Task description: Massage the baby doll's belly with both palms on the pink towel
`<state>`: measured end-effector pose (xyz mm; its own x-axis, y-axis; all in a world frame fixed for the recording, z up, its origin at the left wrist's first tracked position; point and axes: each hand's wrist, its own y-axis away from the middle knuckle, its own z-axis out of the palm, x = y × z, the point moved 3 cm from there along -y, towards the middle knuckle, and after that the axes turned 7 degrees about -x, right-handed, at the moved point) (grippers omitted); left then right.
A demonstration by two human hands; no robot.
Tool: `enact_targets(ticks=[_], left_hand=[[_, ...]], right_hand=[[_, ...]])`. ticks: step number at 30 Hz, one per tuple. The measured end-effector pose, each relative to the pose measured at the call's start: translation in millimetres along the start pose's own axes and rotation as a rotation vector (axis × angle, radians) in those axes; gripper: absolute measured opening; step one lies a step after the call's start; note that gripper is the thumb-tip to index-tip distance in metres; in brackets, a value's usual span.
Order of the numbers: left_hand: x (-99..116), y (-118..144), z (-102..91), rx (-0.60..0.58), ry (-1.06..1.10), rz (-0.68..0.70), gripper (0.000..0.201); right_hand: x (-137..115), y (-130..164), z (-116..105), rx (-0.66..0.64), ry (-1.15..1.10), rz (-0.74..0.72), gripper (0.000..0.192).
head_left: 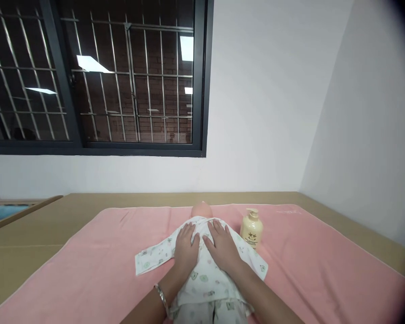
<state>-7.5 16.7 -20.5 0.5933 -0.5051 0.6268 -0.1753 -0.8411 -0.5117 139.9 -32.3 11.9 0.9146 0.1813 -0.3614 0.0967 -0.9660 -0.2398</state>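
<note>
A baby doll [201,210] lies on its back on a pink blanket [104,270], its smooth head at the far end. It has on a white long-sleeved top [202,270] with small green and grey prints, and matching trousers [202,313]. My left hand [186,246] rests flat on the left side of the top's chest, fingers stretched out and pointing away. Beside it, my right hand [222,246] is laid flat on the right side, fingers also extended. Neither hand grips anything. The sleeves spread out to both sides.
A pale yellow pump bottle [252,229] stands upright on the blanket, right of the doll. Underneath is a tan padded surface [30,256] that meets a white wall [256,112]. A barred window [131,81] is at upper left; a bluish thing [5,212] lies past the left edge.
</note>
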Motion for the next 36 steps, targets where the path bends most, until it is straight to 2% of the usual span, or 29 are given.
enact_targets(ticks=[3,5,7,10,15,20,25,27,30,32,34,36], left_hand=[[3,2,-1.9,0.002,0.032,-0.006,0.042],[3,4,-3.1,0.021,0.066,-0.018,0.042],[3,6,-3.7,0.042,0.093,-0.024,0.043],[1,7,-3.6,0.076,0.105,-0.006,0.042],[-3,6,-2.4,0.100,0.107,0.025,0.041],[-4,4,-2.4,0.091,0.097,0.016,0.041],[-2,4,-3.6,0.096,0.097,0.012,0.041],[-2,4,-4.0,0.105,0.107,0.004,0.040],[-2,2,-4.9,0.115,0.123,-0.007,0.039],[-2,1,-5.6,0.110,0.117,-0.010,0.039],[-1,1,-6.3,0.099,0.098,-0.010,0.040],[-2,-1,-6.9,0.094,0.078,-0.007,0.041]], right_hand=[[-11,6,-8,0.112,0.048,0.041,0.058],[-20,10,-9,0.165,0.054,-0.007,0.057],[-27,13,-5,0.132,0.022,-0.064,0.054],[-28,13,-2,0.081,-0.026,-0.065,0.048],[-23,11,-11,0.201,-0.037,-0.035,0.051],[-25,10,-3,0.009,-0.058,-0.023,0.053],[-30,13,-14,0.059,-0.051,-0.025,0.056],[-29,14,-17,-0.040,-0.035,-0.038,0.057],[-23,17,-24,-0.292,-0.020,-0.083,0.062],[-20,24,-41,-0.403,-0.010,-0.139,0.065],[-18,34,-68,-0.466,-0.029,-0.174,0.064],[-17,47,-102,-0.438,-0.077,-0.192,0.061]])
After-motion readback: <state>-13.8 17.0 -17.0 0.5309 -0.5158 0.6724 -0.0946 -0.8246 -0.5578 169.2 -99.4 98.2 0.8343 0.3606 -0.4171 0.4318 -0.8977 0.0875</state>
